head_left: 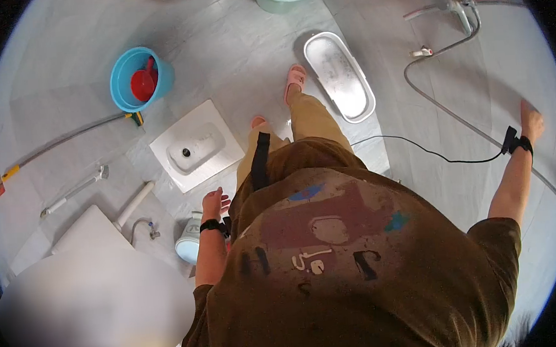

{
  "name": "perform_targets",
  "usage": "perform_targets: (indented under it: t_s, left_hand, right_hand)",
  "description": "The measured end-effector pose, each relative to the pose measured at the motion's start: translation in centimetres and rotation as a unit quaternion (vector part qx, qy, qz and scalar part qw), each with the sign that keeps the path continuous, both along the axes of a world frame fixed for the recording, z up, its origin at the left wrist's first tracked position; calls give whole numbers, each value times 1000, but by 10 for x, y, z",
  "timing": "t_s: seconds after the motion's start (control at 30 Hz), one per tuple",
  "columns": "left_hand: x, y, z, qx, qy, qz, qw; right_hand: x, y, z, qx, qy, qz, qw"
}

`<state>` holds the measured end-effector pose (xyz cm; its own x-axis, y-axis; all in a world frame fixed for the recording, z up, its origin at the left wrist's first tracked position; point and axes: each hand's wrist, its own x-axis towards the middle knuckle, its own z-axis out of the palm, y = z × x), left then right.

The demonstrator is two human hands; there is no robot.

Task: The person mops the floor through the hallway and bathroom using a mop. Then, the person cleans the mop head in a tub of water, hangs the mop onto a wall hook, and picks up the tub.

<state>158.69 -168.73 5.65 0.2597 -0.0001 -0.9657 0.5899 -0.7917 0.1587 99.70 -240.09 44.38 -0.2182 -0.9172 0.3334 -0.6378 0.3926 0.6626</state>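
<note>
My left hand [216, 204] hangs beside my hip with its fingers loosely bent and apart, holding nothing that I can see. Below it stands a white and light-blue bin [188, 241], partly covered by my forearm. At the far right my right hand [532, 122] reaches out by the tiled wall, one or more fingers pointing outward; nothing shows in it, and I cannot tell whether it touches the wall. A grey shower hose [447, 111] runs past that wrist. A black device [511, 141] is strapped to the wrist, with a thin black cable [426, 155] leading to my body.
A squat toilet [225, 156] lies left of my feet. Beyond it stands a blue bucket [120, 88] with a red dipper [143, 84]. A long white tub [365, 82] lies right of my feet. A green basin [278, 7] and mop handle [66, 143] are farther off.
</note>
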Motion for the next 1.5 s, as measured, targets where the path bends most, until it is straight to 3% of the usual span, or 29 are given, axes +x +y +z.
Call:
perform_targets:
  t_s: [0.07, 0.13, 0.2, 0.3, 0.47, 0.53, 0.67, 0.73, 0.93, 1.23, 1.33, 1.5]
  left_hand:
    - [2, 2, -8, 10, 7, -10, 1000]
    - [6, -6, -11, 9, 15, -35, 999]
    - [12, -19, -13, 12, 0, -48, 999]
    - [27, -36, -22, -23, -12, -17, 1000]
    - [24, -67, 8, -53, -46, -8, 997]
    - [14, -71, 20, -56, -46, -16, 997]
    - [-9, -73, 25, -44, -35, -34, 998]
    - [-23, -79, 30, -18, -37, -48, 998]
    - [-66, -96, 40, 3, -32, -86, 996]
    - [-80, -119, 42, -2, -39, -263, 964]
    - [-69, -136, 31, -13, -49, -157, 986]
    - [-69, -160, 28, -51, -60, -138, 987]
  right_hand:
    - [-8, -3, -4, -27, -10, -9, 1000]
    - [-15, -5, -1, 48, 43, 45, 997]
    - [-21, -2, -4, 42, 48, 54, 997]
    - [-22, 0, -4, 20, 63, 104, 992]
    - [-40, -15, -13, 13, 105, 88, 990]
    - [-40, -11, -18, -6, 89, 148, 985]
    - [-13, 5, -23, -51, 98, 99, 989]
    - [-15, 6, -27, -90, 109, 176, 974]
    - [-31, 1, -31, -73, 114, 232, 963]
    - [-20, 17, -32, -138, 42, 291, 946]
    - [-9, 23, -26, -152, 49, 334, 929]
    - [-11, 23, -22, -136, 56, 346, 926]
